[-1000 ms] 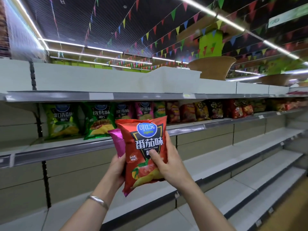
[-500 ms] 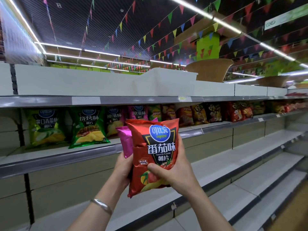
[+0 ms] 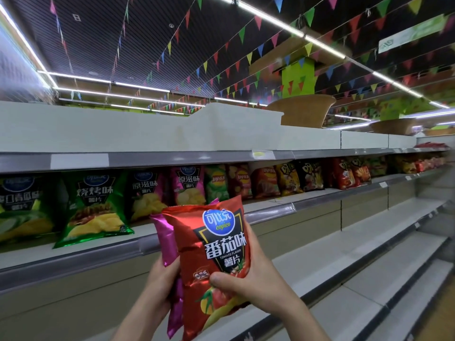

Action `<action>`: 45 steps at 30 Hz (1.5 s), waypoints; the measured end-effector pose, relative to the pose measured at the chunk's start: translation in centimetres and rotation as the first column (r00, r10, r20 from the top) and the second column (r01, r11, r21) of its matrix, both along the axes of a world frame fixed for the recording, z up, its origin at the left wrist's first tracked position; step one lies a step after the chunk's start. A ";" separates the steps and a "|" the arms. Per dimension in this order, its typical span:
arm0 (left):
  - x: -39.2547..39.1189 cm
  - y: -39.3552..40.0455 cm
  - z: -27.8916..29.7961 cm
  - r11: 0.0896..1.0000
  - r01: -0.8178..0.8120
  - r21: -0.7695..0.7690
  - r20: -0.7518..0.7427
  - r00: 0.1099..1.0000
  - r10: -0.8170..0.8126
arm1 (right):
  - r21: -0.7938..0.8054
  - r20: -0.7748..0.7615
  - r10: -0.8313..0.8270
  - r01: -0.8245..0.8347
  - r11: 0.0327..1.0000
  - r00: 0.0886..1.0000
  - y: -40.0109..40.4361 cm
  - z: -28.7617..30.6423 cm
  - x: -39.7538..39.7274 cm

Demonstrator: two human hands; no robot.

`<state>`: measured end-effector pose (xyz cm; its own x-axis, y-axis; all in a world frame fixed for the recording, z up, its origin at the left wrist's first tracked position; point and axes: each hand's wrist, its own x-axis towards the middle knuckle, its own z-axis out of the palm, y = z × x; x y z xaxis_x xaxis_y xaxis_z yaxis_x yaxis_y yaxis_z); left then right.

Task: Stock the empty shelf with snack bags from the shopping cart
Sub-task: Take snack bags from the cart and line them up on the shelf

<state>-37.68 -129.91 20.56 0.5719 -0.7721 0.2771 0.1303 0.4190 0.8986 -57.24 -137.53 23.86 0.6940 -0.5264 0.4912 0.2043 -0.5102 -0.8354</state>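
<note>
Two bags in my hands right now; my right hand has its thumb clamped across the front of the red tomato bag with the rest of the fingers wrapped behind it, and my left hand grips the pink bag that's tucked behind and a bit left of the red one — so both hands are closed on bags, nothing loose. Both bags stand upright, long axis vertical, logos facing me, tops just below the lip of the stocked shelf; that shelf sits above and ahead of my fingers, so the move is up and forward, not down. From there outward: the row already there runs green barbecue bag, then original-flavour bags, then Lay's and others off to the right; the front strip of shelf ahead of them looks bare, and I'd guess the red one goes there first since the right hand has it in front — the pink one can't go until it's out of the way. Lower shelves to the right hold nothing I can see; the cart isn't in view.
</note>
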 end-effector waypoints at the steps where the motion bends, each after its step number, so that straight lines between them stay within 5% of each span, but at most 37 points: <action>1: -0.1 -0.4 0.0 1.000 -0.010 0.010 0.009 1.000 0.010 | 0.003 0.001 0.008 -0.008 1.000 1.000 -0.5 0.0 -0.1; 24: -9.1 -8.6 1.4 0.955 -0.298 -0.011 0.005 0.955 0.298 | -0.025 0.011 0.023 -0.022 0.999 1.000 -11.2 0.5 -7.1; 45: -9.9 -1.0 3.3 0.952 -0.305 0.004 -0.016 0.952 0.305 | -0.002 0.038 -0.060 0.060 0.998 0.997 -10.9 1.0 -7.4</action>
